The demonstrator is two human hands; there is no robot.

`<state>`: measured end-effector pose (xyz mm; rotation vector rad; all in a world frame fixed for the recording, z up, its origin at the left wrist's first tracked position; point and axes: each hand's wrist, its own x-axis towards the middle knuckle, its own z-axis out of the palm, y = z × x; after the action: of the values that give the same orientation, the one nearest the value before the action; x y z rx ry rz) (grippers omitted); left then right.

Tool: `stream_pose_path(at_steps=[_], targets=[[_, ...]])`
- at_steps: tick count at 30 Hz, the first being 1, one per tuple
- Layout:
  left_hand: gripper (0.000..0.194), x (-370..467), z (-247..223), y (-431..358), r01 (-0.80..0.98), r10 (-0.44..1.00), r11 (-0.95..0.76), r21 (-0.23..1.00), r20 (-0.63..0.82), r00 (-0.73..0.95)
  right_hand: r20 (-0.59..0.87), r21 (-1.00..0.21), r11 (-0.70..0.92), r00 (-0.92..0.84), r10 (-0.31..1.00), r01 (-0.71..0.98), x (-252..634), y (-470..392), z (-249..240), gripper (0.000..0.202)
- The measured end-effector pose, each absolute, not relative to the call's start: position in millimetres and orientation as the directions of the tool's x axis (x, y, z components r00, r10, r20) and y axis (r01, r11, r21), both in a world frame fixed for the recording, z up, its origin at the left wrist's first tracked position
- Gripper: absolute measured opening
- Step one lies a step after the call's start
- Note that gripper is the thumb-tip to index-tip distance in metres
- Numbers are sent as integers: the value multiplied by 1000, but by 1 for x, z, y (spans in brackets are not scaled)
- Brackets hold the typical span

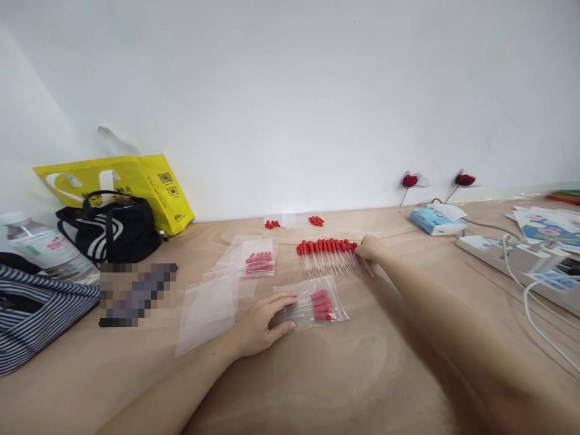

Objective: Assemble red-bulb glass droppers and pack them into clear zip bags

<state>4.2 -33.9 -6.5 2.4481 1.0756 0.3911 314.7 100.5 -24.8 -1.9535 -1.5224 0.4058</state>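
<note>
My left hand (267,321) rests, fingers stretched and thumb apart, on the left end of a clear zip bag (296,313). Inside that bag lie several glass droppers with red rubber bulbs (322,305), bulbs to the right. Farther back, my right hand (369,248) is closed at the right end of a row of loose droppers (330,246); a dropper's glass tube slants out below its fingers. The fingertips themselves are partly hidden. The row lies side by side, bulbs toward the wall and thin tips toward me.
Flat clear bags (206,311) lie left of my left hand, beside a stack of bagged droppers (258,260). More red bulbs (316,222) lie near the wall. A tissue pack (435,222) and power strip (493,252) are right; yellow bag (174,202), black bag (131,226) and bottle (49,244) left.
</note>
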Motion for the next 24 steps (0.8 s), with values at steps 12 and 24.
stream_pose_path(at_steps=[12,24], targets=[[38,4,-7,-35,627,760,-588,511,83,645,24,-892,-40,137,990,450,331,51,1,18],[38,6,-5,-34,641,766,-589,492,87,637,210,-976,218,205,956,-17,284,-2,-26,62]])
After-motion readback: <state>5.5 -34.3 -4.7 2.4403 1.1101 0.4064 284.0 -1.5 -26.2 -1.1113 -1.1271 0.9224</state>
